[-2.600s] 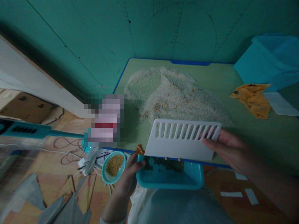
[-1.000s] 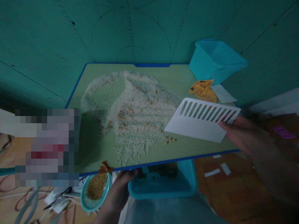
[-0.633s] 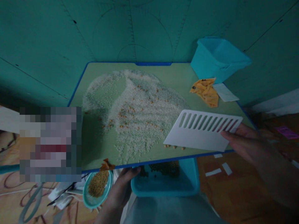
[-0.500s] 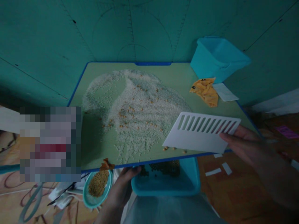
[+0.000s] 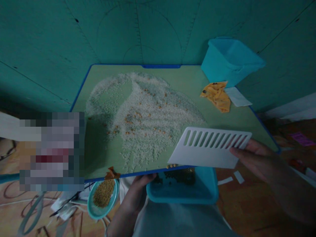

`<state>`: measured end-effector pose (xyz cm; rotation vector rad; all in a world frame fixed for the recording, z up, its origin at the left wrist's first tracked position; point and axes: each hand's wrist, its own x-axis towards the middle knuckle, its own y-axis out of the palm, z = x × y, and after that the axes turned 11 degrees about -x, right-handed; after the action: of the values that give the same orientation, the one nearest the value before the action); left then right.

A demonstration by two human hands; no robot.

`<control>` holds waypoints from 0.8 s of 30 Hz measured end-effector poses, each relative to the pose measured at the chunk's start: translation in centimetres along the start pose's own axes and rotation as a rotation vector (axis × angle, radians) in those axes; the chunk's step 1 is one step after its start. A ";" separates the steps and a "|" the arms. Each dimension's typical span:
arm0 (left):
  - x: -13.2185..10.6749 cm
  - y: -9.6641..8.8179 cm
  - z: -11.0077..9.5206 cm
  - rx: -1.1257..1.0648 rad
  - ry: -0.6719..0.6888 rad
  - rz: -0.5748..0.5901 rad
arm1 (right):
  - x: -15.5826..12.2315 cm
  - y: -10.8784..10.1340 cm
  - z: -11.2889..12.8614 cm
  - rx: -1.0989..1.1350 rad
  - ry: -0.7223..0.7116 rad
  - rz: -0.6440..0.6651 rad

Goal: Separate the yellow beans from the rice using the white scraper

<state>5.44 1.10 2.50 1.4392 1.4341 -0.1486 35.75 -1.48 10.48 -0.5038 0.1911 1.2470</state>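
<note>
My right hand (image 5: 258, 159) grips a white plastic scraper (image 5: 203, 156) with a row of slots, holding it by its right end. The scraper's lower edge is at the near edge of the table (image 5: 98, 161). Several round yellowish beans (image 5: 171, 166) lie by its left corner, at the table's rim. My left hand (image 5: 138, 191) is closed on the left rim of a blue tub (image 5: 182, 198) below that edge. Dark contents lie inside the tub. White rice-like grains (image 5: 148, 115), dotted with orange-yellow beans, spread over the tabletop.
At the table's back right stands a turquoise bin (image 5: 232, 61), with an orange cloth (image 5: 218, 97) and a white sheet (image 5: 239, 97) before it. A round bowl of golden grains (image 5: 103, 194) is at lower left. A pixelated patch hides the left side.
The scraper has come toward me and slightly left, carrying beans to the table's rim. The tub and my left hand have shifted right under the edge.
</note>
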 end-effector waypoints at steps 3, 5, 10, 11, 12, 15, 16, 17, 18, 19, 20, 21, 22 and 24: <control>0.0 -0.3 -0.1 0.005 -0.007 0.022 | 0.0 -0.4 -0.3 -0.019 0.027 0.028; 0.0 -0.5 -0.2 0.020 -0.024 0.025 | 0.0 -0.5 -0.3 -0.050 0.040 0.033; -0.1 -0.9 -0.2 0.022 0.012 0.008 | 0.2 0.4 0.6 -0.002 0.008 -0.034; -0.1 -0.9 -0.2 0.015 0.019 0.008 | 0.3 0.6 0.8 0.003 -0.008 -0.030; -0.2 -0.9 -0.3 0.008 0.021 0.010 | 0.5 0.8 0.9 -0.004 -0.024 -0.012; -0.5 -0.9 -0.5 -0.013 0.011 -0.016 | 1.2 0.7 0.8 -0.075 -0.030 0.075; -0.6 -0.9 -0.5 -0.018 0.004 -0.029 | 1.4 0.5 0.6 -0.101 -0.019 0.103; -0.7 -0.9 -0.6 -0.021 -0.003 -0.036 | 1.6 0.2 0.3 -0.125 -0.008 0.120; -0.8 -1.0 -0.6 -0.023 -0.008 -0.038 | 1.7 -0.1 0.1 -0.141 0.000 0.130; -0.8 -1.1 -0.7 -0.023 -0.008 -0.035 | 1.9 -0.4 -0.1 -0.148 0.005 0.133; -0.9 -1.2 -0.7 -0.024 -0.007 -0.027 | 2.1 -0.6 -0.2 -0.144 -0.001 0.120; -0.9 -1.2 -0.7 -0.027 -0.005 -0.019 | 2.3 -0.6 -0.1 -0.129 -0.014 0.097; -1.0 -1.3 -0.8 -0.030 -0.004 -0.011 | 2.4 -0.6 0.2 -0.100 -0.036 0.065; -1.0 -1.3 -0.9 -0.028 0.000 -0.001 | 2.9 -0.1 1.0 -0.012 -0.101 -0.048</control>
<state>3.66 0.69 2.89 1.4160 1.4315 -0.1292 36.68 1.48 10.21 -0.4525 0.0858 1.2239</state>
